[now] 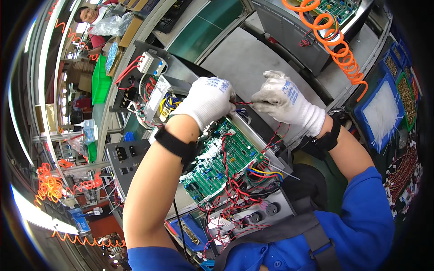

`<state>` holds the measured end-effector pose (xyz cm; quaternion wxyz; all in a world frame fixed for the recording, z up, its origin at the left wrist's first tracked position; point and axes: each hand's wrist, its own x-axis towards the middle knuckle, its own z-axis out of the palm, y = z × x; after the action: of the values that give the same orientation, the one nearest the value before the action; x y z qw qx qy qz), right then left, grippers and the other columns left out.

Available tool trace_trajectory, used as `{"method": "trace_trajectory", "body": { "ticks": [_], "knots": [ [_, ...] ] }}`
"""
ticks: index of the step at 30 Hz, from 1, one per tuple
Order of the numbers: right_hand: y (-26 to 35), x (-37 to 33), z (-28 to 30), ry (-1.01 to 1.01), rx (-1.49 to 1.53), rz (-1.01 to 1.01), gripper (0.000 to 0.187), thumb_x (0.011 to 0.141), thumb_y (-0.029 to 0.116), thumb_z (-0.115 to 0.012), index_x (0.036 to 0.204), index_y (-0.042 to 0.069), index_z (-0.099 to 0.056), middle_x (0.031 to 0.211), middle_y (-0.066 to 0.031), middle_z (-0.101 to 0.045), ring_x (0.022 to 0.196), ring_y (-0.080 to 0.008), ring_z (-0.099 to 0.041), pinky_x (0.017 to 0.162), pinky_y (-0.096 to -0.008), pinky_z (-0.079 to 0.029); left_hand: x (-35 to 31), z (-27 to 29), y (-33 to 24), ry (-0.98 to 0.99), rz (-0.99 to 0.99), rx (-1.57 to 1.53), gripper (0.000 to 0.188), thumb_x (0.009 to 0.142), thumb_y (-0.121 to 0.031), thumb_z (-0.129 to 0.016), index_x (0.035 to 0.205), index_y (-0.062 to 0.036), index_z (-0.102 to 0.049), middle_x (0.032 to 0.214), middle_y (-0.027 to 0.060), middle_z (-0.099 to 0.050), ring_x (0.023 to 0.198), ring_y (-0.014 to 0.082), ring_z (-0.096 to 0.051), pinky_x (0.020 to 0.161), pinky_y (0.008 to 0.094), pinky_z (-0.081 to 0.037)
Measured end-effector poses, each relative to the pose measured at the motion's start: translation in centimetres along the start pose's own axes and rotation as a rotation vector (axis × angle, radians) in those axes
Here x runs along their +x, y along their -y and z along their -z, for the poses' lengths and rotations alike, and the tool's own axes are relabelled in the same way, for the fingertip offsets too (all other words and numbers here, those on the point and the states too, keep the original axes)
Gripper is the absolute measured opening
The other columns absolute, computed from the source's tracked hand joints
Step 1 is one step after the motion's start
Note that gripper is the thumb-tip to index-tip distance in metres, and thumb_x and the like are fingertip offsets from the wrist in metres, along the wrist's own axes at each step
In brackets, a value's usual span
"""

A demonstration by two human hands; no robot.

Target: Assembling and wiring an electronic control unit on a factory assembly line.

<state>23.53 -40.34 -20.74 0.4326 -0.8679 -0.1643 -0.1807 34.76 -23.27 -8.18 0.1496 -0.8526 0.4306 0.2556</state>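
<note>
A twisted red-and-black wire (244,103) runs between my two gloved hands. My left hand (210,97) is closed with its fingers curled round one end of it. The other end is pinched in my right hand (280,99), near the fingertips. Both gloves are white with blue print. Below my left hand lies a green circuit board (237,156) dotted with small parts and white blobs, set in an open metal chassis. Along its near edge run several red-and-black wires (239,194). Yellow and blue wires (168,106) show left of my left hand.
Round black knobs (271,208) sit on the near panel. An orange coiled air hose (337,43) hangs at the upper right. Blue bins at right hold white cable ties (382,110) and small metal parts. Another chassis (289,31) stands beyond. A person (92,20) is far left.
</note>
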Motion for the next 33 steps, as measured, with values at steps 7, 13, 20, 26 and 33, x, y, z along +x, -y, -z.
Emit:
{"method": "trace_trajectory", "body": {
  "ticks": [7,13,20,26,33],
  "knots": [
    [-0.1,0.9,0.2,0.143,-0.079,0.008,0.011,0.085,0.024,-0.073,0.084,0.013,-0.075,0.078,-0.0065,-0.070,0.087,-0.0288,-0.068,0.105,-0.0459,-0.044,0.4,0.6,0.3,-0.024,-0.023,0.041,0.029,0.082,-0.031,-0.075,0.100,-0.0079,-0.078,0.085,0.0149,-0.074,0.084,0.0318,-0.073,0.079,0.0413,-0.056],
    [2.3,3.3,-2.0,0.276,-0.171,-0.052,0.024,0.089,0.031,-0.066,0.078,0.011,-0.069,0.076,-0.0116,-0.069,0.087,-0.0322,-0.069,0.087,-0.0438,-0.048,-7.3,3.0,4.7,-0.435,0.166,-0.363,0.025,0.092,-0.022,-0.070,0.099,0.0022,-0.072,0.078,0.0117,-0.069,0.070,0.0175,-0.067,0.065,0.0328,-0.053],
    [3.3,5.3,-4.8,0.240,-0.149,-0.099,0.029,0.094,0.036,-0.061,0.081,0.011,-0.068,0.078,-0.0111,-0.070,0.082,-0.0342,-0.068,0.083,-0.0459,-0.047,-17.0,-2.2,9.2,-0.267,0.477,-0.230,0.027,0.094,-0.022,-0.060,0.102,-0.0005,-0.073,0.090,0.0213,-0.071,0.084,0.0369,-0.071,0.079,0.0423,-0.055],
    [3.0,5.5,-4.4,0.254,-0.192,0.050,0.021,0.093,0.032,-0.064,0.089,0.014,-0.072,0.078,-0.0089,-0.070,0.081,-0.0315,-0.068,0.080,-0.0450,-0.047,-14.7,-8.3,11.0,-0.376,0.350,-0.450,0.031,0.087,-0.013,-0.054,0.107,-0.0065,-0.076,0.102,0.0207,-0.074,0.097,0.0376,-0.070,0.088,0.0438,-0.055],
    [2.6,4.5,-3.9,0.347,-0.342,0.203,0.028,0.092,0.023,-0.063,0.119,0.018,-0.071,0.084,-0.0064,-0.065,0.083,-0.0297,-0.066,0.076,-0.0444,-0.050,-13.9,-8.3,12.4,-0.391,0.194,0.031,0.019,0.085,-0.015,-0.065,0.097,-0.0106,-0.079,0.084,0.0128,-0.075,0.081,0.0308,-0.072,0.077,0.0401,-0.056]
  ]
}}
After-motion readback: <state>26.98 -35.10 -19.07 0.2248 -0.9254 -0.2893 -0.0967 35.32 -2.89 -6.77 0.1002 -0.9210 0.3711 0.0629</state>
